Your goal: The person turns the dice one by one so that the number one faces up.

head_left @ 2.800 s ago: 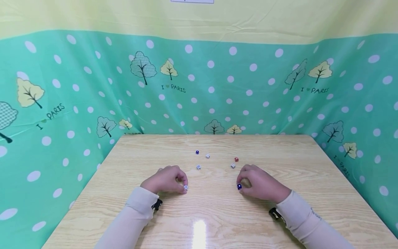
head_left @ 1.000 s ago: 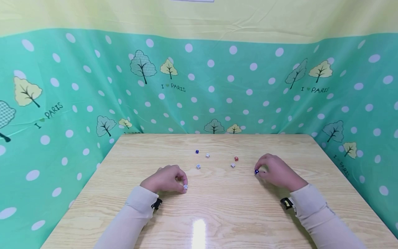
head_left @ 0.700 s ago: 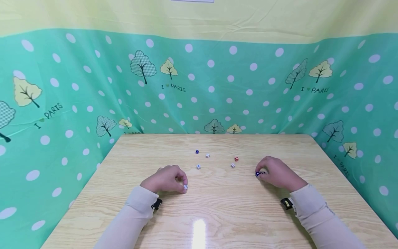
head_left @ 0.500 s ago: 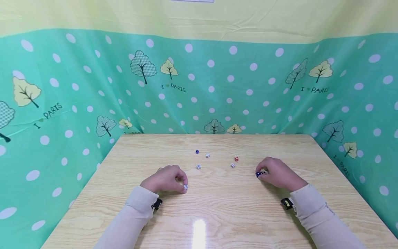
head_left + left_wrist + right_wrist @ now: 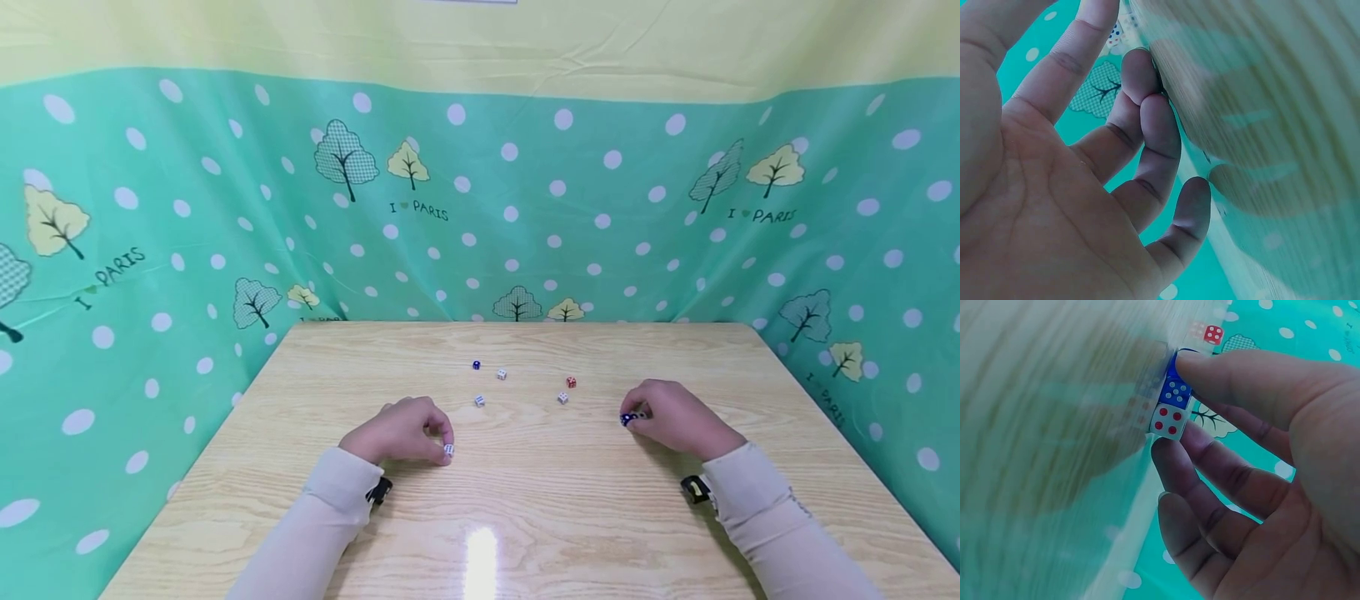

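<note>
And behind it all hangs the cloth (image 5: 510, 187), green with pale spots, trees and PARIS lettering, yellow along the top. It rises at the table's (image 5: 540, 508) far, left and right edges. Pale wood grain here, glare (image 5: 481, 558) towards the near edge, and in come my cream sleeves (image 5: 307, 525).

My right hand (image 5: 671, 417), over towards the right edge, pinches a blue end die (image 5: 1173, 370), thumb covering much of it! It's in a touching row: next the blue middle die (image 5: 1175, 392), five white pips showing, then the white end die (image 5: 1169, 420) with four red pips, my curled fingers close around.

My left hand (image 5: 401, 432), left of centre, pinches a white die (image 5: 448, 450) with dark pips.

Beyond my hands, towards the far edge, five loose ones: the far blue (image 5: 476, 365) deepest, a back white (image 5: 502, 375) just beside it, a front white (image 5: 480, 401) nearest my left fingers, and the red (image 5: 572, 382) just behind a right white (image 5: 563, 398), between me and that edge.
</note>
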### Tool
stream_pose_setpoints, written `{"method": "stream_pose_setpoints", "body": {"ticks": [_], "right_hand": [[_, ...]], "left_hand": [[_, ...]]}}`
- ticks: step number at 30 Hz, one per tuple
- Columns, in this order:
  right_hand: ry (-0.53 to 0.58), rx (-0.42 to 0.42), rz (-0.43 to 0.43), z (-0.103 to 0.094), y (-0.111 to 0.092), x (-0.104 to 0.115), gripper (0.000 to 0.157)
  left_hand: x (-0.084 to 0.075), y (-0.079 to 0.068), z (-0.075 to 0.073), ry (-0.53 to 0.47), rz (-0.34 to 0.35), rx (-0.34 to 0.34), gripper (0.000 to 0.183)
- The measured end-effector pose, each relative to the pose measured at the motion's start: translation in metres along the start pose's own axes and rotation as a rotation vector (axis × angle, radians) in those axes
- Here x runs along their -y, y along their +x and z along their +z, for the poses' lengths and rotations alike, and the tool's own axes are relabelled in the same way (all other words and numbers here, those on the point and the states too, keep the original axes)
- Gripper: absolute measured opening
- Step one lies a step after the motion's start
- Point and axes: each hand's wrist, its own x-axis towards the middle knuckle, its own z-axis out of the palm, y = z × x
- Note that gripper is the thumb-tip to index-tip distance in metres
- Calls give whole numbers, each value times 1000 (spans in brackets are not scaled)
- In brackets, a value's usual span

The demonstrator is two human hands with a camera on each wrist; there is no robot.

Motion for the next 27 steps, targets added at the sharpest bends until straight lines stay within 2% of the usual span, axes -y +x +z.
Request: {"method": "stream_pose_setpoints", "body": {"ticks": [20, 27], "right_hand": [[-24, 1, 22, -5, 0, -3, 12], [-1, 22, 61, -10, -1, 3, 28]], "left_hand": [[0, 0, -2, -5, 6, 1, 21], [1, -1, 1, -32, -10, 15, 21]]}}
